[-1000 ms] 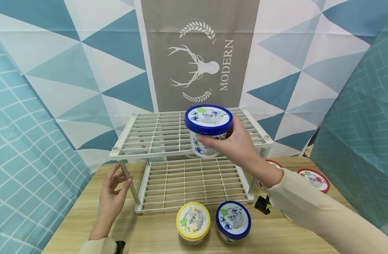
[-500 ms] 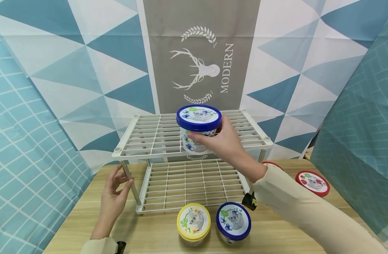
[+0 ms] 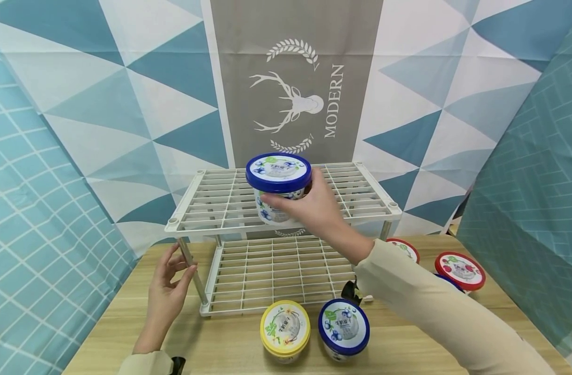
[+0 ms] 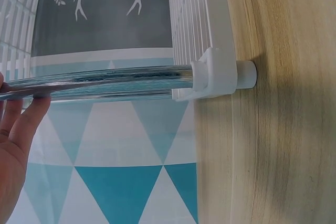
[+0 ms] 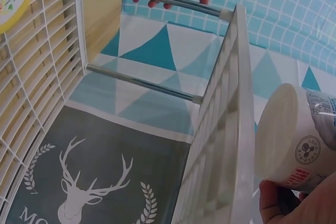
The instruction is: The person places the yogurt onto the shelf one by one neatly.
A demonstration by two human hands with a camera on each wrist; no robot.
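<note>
My right hand (image 3: 319,211) grips a blue-lidded tub (image 3: 278,172) printed with blueberries, thumb across its front side. The tub is upright over the front middle of the white rack's upper shelf (image 3: 211,229). In the right wrist view a narrow gap shows between the tub's base (image 5: 275,135) and the shelf. At the left, my left hand (image 3: 166,291) holds the rack's front metal post (image 3: 198,284) between thumb and fingers. The left wrist view shows fingertips against the post (image 4: 121,80); much of that hand is out of frame.
A yellow-lidded tub (image 3: 286,329) and a second blue-lidded tub (image 3: 344,328) stand before the rack. Red-lidded tubs (image 3: 460,269) stand at the right, with another blue lid (image 3: 447,281) partly hidden by the sleeve. The lower shelf (image 3: 271,271) sits low over the wooden table.
My right hand has carried the blue-lidded tub leftward above the upper shelf. The left hand stays on the post. More of the tubs at the right shows past the sleeve.
</note>
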